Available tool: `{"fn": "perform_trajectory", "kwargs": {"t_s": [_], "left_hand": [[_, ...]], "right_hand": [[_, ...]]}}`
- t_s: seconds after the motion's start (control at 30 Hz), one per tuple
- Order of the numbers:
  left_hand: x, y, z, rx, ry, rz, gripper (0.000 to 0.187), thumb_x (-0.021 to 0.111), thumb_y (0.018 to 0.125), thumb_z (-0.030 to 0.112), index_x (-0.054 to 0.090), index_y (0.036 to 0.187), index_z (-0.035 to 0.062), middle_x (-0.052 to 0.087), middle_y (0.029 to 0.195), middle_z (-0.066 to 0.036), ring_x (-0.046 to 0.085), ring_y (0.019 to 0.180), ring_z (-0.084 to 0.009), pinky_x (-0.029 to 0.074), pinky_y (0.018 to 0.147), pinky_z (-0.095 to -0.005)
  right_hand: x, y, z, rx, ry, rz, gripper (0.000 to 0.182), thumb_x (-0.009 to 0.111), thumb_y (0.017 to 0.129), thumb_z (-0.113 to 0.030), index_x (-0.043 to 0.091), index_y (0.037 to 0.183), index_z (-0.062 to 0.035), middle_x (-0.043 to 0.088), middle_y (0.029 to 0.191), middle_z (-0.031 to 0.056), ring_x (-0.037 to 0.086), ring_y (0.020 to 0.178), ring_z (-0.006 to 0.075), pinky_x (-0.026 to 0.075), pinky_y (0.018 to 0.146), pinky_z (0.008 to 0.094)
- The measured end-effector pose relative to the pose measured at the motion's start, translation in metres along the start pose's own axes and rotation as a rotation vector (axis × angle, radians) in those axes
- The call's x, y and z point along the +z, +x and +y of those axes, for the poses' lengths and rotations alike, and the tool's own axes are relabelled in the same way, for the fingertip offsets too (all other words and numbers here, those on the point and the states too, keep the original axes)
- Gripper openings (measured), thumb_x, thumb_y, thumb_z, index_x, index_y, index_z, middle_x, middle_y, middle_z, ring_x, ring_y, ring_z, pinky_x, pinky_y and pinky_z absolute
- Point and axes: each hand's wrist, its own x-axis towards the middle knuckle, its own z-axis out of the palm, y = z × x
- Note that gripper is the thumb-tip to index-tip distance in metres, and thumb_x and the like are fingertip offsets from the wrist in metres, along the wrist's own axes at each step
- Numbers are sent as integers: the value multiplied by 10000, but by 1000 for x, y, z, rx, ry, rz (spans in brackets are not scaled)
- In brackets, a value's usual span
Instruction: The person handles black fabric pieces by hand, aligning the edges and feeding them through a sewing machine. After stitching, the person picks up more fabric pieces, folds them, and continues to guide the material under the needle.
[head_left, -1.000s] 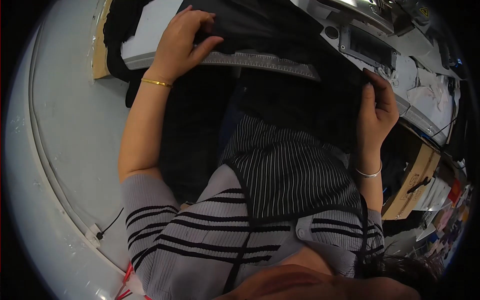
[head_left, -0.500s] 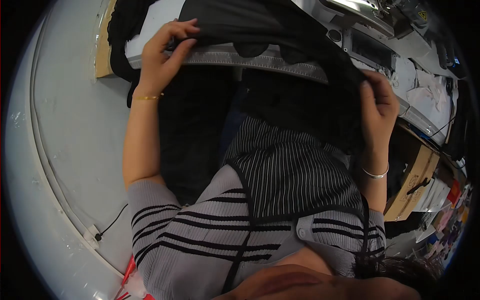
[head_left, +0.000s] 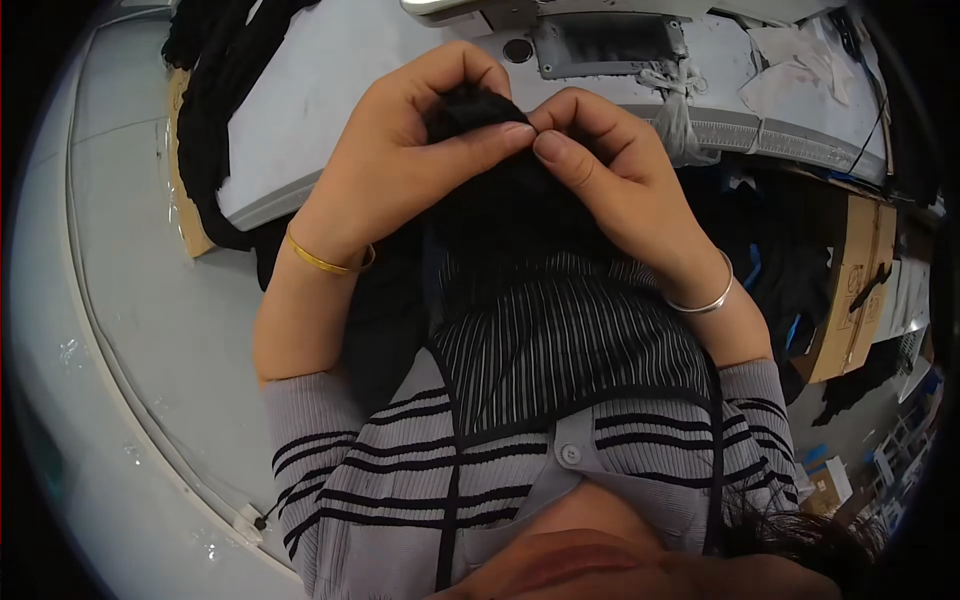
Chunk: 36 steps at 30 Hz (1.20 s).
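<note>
A piece of black fabric [head_left: 475,108] is gathered between my hands, close in front of my chest, and its lower part hangs toward my lap. My left hand [head_left: 410,140] is closed round it, the thumb pressing along its upper edge. Right beside it, my right hand [head_left: 605,150] pinches the same fabric between thumb and forefinger. The two thumb tips almost touch. Against the dark apron and lap, the fabric's lower outline is hard to make out.
Behind my hands stands a white sewing table [head_left: 310,100] with a ruler strip [head_left: 800,140] along its front edge. A sewing machine [head_left: 610,45] sits on it. Black cloth [head_left: 200,130] drapes over the left end. A cardboard box [head_left: 855,285] is at the right.
My hands were wide apart, holding the black fabric stretched over the table edge. Now they have come together, and the fabric is bunched between them. The view has shifted too.
</note>
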Motion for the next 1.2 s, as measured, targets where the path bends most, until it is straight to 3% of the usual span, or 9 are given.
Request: {"fn": "perform_trajectory", "kwargs": {"t_s": [0.2, 0.43, 0.53, 0.6, 0.7, 0.87, 0.93, 1.03, 1.2], "left_hand": [[-10, -19, -28, -182, -375, -115, 257, 703, 942, 143, 616, 1153, 26, 600, 1106, 3, 552, 1059, -78, 430, 971, -236], [-4, -31, -19, -219, -268, -57, 213, 686, 955, 101, 647, 1145, 15, 624, 1044, 13, 580, 969, -71, 467, 884, -212], [-2, -37, -30, -24, 153, 130, 207, 740, 885, 29, 671, 1080, 26, 642, 981, -6, 606, 867, -101, 502, 790, -215], [-6, -40, -37, 661, 885, 393, 208, 792, 740, 5, 698, 917, 61, 631, 861, -26, 638, 775, -155, 544, 680, -254], [-5, -55, -50, 950, 1066, 537, 247, 802, 646, -8, 675, 841, 74, 611, 820, -45, 637, 749, -215, 556, 627, -292], [-4, -61, -58, 947, 933, 571, 274, 789, 679, -49, 662, 890, 72, 661, 911, -61, 663, 788, -209, 573, 668, -280], [4, -58, -58, 937, 804, 532, 266, 782, 725, -65, 657, 919, 67, 675, 951, -65, 672, 804, -197, 575, 701, -264], [8, -55, -44, 337, -330, 603, 57, 661, 973, -16, 652, 1022, 12, 685, 989, -6, 643, 894, -78, 525, 815, -199], [-55, 28, 28, 582, 353, 400, 176, 660, 971, 6, 669, 1147, -8, 696, 1027, -37, 654, 917, -121, 526, 818, -238]], "right_hand": [[-14, 2, 8, -122, -241, -16, 148, 662, 995, -157, 669, 963, -13, 584, 755, -51, 491, 700, 28, 411, 639, 208], [-13, 2, 5, -204, -369, -9, 130, 663, 988, -136, 667, 963, -8, 623, 773, -6, 543, 719, 66, 444, 657, 225], [-9, -2, -2, -252, -482, -23, 100, 697, 948, -110, 673, 958, -13, 643, 782, 31, 585, 708, 114, 465, 660, 245], [-7, -3, -9, -288, -569, -43, 101, 726, 915, -96, 678, 955, -17, 649, 785, 53, 609, 694, 150, 476, 660, 258], [-4, -3, -12, -546, -858, -133, 154, 788, 822, -86, 696, 937, -42, 634, 757, 66, 613, 657, 218, 475, 632, 297], [2, -5, -7, -869, -1099, -31, 255, 826, 696, 22, 740, 925, -49, 568, 676, 56, 530, 605, 225, 413, 556, 327], [8, -5, -6, -827, -1083, -13, 213, 819, 731, -17, 729, 920, -57, 589, 693, 57, 558, 611, 217, 424, 570, 316], [23, 0, -3, -622, -838, 17, 150, 803, 803, -65, 717, 926, -53, 622, 718, 38, 580, 620, 162, 432, 591, 271], [30, 43, -14, -245, -75, 91, 173, 740, 950, -159, 699, 1003, 0, 621, 774, -67, 508, 712, -4, 407, 629, 175]]}}
